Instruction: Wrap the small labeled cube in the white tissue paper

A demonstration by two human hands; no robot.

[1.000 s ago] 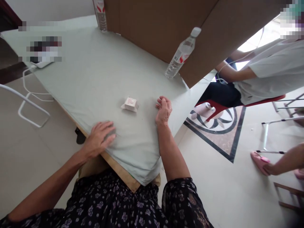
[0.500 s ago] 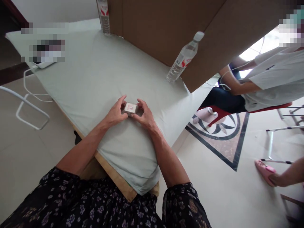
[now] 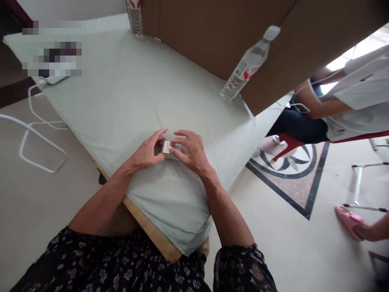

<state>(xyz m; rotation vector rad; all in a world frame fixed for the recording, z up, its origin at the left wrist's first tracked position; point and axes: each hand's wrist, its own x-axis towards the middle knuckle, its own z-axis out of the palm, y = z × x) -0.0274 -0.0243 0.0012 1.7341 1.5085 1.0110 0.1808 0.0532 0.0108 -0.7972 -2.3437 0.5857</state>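
Observation:
A small white box with red print on top is between my hands, low over the near part of the cloth-covered table. My left hand curves round its left end, thumb at the front and fingers behind, the index finger raised. My right hand reaches over the box from the right. Its thumb and fingertips are on the top and right side, covering much of that half. Whether the box rests on the cloth or is slightly lifted I cannot tell.
A water bottle stands by a large brown cardboard panel; another bottle is at its far left end. A blurred-out item on a white tray lies at the far left. A seated person is at right.
My right hand has turned inward over the box, its thumb and fingers now covering the top's right part. My left hand stays at the left end. The view has shifted slightly.

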